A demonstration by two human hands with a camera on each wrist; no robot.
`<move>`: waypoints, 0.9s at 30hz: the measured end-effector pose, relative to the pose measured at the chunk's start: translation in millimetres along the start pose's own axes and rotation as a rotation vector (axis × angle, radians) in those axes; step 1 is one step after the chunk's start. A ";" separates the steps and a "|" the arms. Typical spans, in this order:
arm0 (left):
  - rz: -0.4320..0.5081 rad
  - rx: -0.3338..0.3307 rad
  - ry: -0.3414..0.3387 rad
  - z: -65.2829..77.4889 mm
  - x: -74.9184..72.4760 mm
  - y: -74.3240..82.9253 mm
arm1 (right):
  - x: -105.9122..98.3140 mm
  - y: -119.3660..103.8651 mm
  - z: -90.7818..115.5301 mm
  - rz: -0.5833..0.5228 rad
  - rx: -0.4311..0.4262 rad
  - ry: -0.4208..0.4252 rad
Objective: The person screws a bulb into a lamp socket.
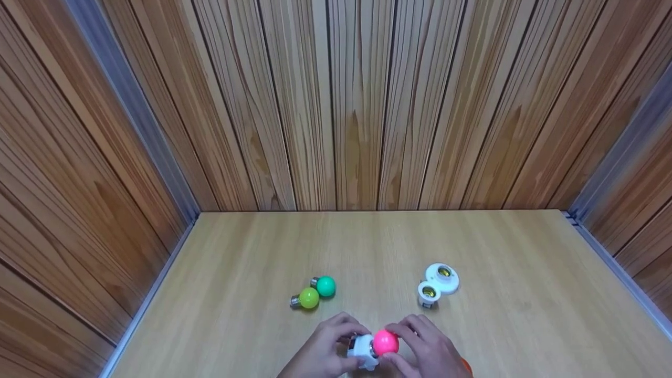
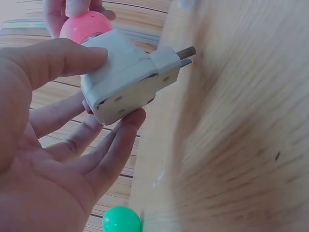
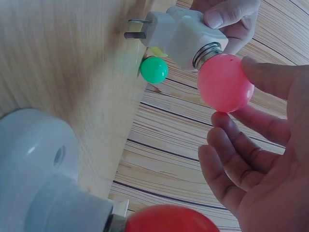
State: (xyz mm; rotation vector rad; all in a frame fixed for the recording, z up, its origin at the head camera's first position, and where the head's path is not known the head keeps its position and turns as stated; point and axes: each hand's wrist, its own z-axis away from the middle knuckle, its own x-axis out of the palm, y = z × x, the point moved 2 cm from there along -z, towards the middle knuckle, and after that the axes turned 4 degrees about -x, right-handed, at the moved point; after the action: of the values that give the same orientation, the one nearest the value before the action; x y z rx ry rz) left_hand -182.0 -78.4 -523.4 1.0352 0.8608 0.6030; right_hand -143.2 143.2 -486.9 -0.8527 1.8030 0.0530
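Note:
My left hand [image 1: 332, 346] grips a white plug-in lamp socket [image 2: 120, 72] between thumb and fingers, its two metal prongs [image 2: 186, 55] pointing away from the palm. A pink light bulb [image 3: 225, 83] sits at the socket's mouth, with part of its metal screw thread [image 3: 207, 54] showing. The thumb and fingertips of my right hand [image 1: 428, 346] pinch the pink bulb's round glass. Both hands work close together near the front of the table.
Left of centre lie a green bulb [image 1: 326, 286] and a yellow-green bulb [image 1: 308, 297]. Two white lamp sockets [image 1: 449, 282] stand at right. Beside my right hand, a red bulb [image 3: 171, 220] adjoins a white lamp base [image 3: 36, 145]. Wood-patterned walls [image 1: 357, 105] enclose the table [image 1: 236, 252].

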 end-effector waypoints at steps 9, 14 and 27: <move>0.015 0.005 -0.021 2.9 -2.3 -0.9 | -0.5 -0.8 -4.6 -0.015 0.077 -0.113; 0.054 -0.002 -0.038 3.7 -1.2 -0.7 | -1.3 0.0 -5.6 -0.050 0.052 -0.091; 0.143 -0.106 -0.058 -0.6 5.5 -10.2 | 0.2 2.2 -3.8 -0.202 -0.050 -0.080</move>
State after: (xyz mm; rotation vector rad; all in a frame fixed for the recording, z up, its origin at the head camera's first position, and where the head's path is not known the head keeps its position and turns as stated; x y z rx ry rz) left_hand -179.2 -77.9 -534.6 1.0184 0.7009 0.7286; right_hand -147.6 143.1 -486.3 -1.0503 1.6390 0.0019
